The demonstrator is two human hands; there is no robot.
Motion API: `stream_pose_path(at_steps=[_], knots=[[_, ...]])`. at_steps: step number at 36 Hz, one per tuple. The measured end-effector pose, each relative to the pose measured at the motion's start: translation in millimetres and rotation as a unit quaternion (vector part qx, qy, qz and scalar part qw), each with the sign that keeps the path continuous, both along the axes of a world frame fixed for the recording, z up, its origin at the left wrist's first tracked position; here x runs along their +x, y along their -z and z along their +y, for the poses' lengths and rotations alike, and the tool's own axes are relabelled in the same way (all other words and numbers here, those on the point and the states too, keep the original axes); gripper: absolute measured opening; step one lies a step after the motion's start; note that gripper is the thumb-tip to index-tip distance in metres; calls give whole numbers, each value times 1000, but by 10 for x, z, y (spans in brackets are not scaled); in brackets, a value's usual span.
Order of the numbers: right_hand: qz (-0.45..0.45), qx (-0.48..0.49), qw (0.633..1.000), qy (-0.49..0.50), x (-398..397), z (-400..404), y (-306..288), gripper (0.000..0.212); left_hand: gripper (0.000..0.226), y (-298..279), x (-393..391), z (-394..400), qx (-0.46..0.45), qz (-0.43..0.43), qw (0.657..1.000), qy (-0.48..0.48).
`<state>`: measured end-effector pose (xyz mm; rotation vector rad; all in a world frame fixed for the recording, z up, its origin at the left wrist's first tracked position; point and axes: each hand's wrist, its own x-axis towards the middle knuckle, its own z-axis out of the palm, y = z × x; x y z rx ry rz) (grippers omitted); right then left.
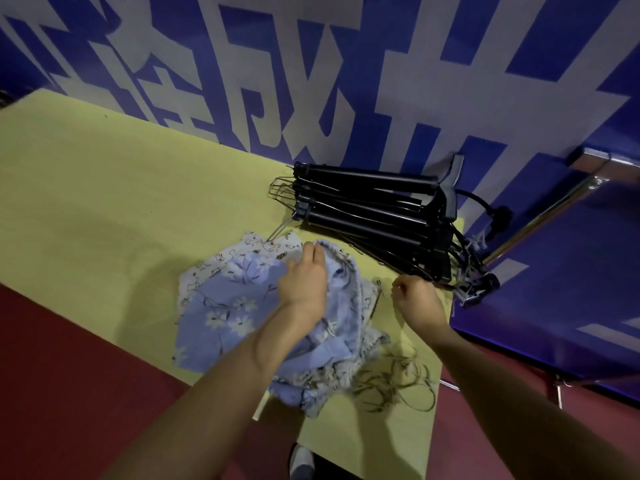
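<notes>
Before hanger pile (374,216): floral garment (221,306), left hand (304,282) pinching its edge (to lift it, likely); right hand (417,299) curled, contents indiscernible.

The left hand (304,278) and its forearm cover the middle of the blue floral garment (221,306), and its fingertips (313,252) are lost in a fold. Whether the curled fingers (401,289) of the right hand (417,299) pinch anything is too small to tell. The stacked black hangers (363,209) overlap beyond counting. The bottom edge cuts off a shoe (301,462), and the metal rack (540,220) is blurred.
</notes>
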<state>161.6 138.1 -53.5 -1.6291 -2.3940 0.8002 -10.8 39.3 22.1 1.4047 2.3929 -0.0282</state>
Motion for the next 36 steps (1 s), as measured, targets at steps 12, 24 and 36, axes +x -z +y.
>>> stream_pose_path(at_steps=[12, 24, 36], knots=[[-100, -17, 995, 19, -291, -22, 178, 14, 86, 110, -15, 144, 4, -18, 1000, 9], [78, 95, 991, 60, -298, -93, -304, 12, 92, -9, -166, 105, 42, -95, 990, 92], [56, 172, 965, -189, -778, -240, -685, 13, 97, -375, -502, 88, 100, -150, 980, 88]])
